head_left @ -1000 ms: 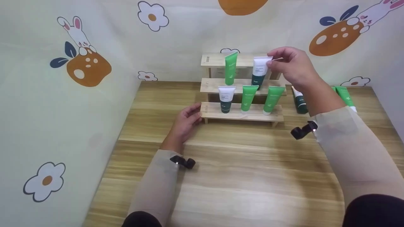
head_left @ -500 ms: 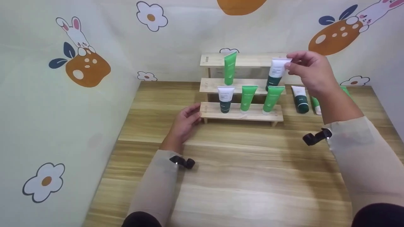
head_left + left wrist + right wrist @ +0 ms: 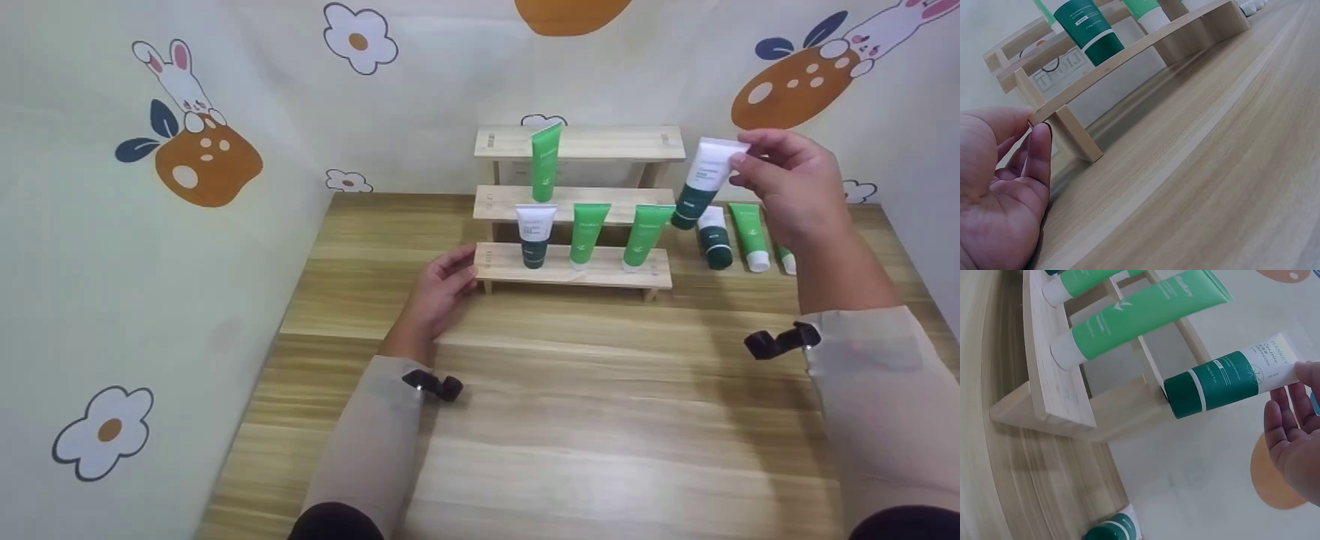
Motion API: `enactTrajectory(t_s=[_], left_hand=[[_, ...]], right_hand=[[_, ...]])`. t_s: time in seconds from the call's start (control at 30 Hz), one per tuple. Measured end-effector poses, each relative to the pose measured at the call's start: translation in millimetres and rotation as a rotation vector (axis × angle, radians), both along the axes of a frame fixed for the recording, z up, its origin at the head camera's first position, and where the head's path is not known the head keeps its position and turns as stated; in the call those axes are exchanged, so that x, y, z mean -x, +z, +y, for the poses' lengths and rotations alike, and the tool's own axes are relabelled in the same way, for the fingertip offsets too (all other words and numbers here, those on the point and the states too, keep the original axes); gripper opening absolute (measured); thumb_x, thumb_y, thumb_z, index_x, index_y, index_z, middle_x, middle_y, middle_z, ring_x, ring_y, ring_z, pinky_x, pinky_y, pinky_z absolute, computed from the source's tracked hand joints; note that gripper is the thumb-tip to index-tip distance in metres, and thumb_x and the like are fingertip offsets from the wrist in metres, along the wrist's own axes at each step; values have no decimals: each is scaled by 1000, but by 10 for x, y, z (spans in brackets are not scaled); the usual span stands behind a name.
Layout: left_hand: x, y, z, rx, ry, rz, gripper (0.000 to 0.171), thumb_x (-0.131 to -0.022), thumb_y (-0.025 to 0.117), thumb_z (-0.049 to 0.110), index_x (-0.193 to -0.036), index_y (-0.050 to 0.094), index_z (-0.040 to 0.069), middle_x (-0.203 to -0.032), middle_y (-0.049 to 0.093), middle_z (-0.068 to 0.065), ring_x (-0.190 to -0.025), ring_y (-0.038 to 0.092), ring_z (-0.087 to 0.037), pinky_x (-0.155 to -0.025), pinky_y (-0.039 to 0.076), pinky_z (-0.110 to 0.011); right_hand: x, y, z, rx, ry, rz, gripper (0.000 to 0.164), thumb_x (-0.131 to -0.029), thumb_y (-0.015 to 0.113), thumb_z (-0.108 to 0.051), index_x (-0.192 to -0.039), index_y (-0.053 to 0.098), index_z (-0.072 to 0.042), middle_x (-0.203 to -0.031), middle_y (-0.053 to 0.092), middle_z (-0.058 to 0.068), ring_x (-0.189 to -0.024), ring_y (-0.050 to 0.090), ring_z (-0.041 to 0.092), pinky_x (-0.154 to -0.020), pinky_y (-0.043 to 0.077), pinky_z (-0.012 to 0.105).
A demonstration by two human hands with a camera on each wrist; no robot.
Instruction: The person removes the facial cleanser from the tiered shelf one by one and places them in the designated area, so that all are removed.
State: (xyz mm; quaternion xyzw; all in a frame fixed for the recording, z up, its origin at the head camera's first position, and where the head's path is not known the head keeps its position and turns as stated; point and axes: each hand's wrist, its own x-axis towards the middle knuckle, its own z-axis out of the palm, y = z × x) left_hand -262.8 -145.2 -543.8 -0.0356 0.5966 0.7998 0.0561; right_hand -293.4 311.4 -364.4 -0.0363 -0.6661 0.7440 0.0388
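My right hand (image 3: 799,184) pinches a white and dark green squeeze tube (image 3: 705,184) by its flat white end. The tube hangs tilted, cap down, just right of the three-step wooden display rack (image 3: 600,142). In the right wrist view its dark green cap (image 3: 1184,395) is near the middle step's end; I cannot tell if they touch. My left hand (image 3: 442,289) pinches the left end of the bottom step between thumb and finger, as the left wrist view shows. On that step stand a white and green tube (image 3: 535,236) and two green tubes (image 3: 591,236). Another green tube (image 3: 546,163) stands on the middle step.
Right of the rack, a white and green tube (image 3: 715,238), a green tube (image 3: 750,236) and a partly hidden green one (image 3: 787,259) lie on the wooden table (image 3: 570,420). A patterned backdrop (image 3: 435,97) rises behind and on the left.
My right hand has carried the white and green tube rightward from the middle step to beyond the rack's right end, tilting it more. My left hand stays in place.
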Motion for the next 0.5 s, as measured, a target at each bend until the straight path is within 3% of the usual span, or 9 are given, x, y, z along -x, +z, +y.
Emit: enactTrajectory(t_s=[0.17,0.5], left_hand=[[4,-5,7,-13,7,0,45,-101,64,-7,-145,61,-3,-133,67,-7,-96,65,-12,-80,59,-20],[-3,-4,10,-18,16,-3,45,-100,65,-7,-145,61,-2,-134,66,-8,-97,65,-12,-79,59,-20]], right_hand=[[-72,-123,140,68,-35,-15,61,-81,95,-24,-135,72,-7,-128,66,1,-117,61,18,-87,63,18],[-220,-530,323,130,-36,-34,59,-83,93,-21,-135,71,-6,-125,64,4,-111,63,19,-87,64,19]])
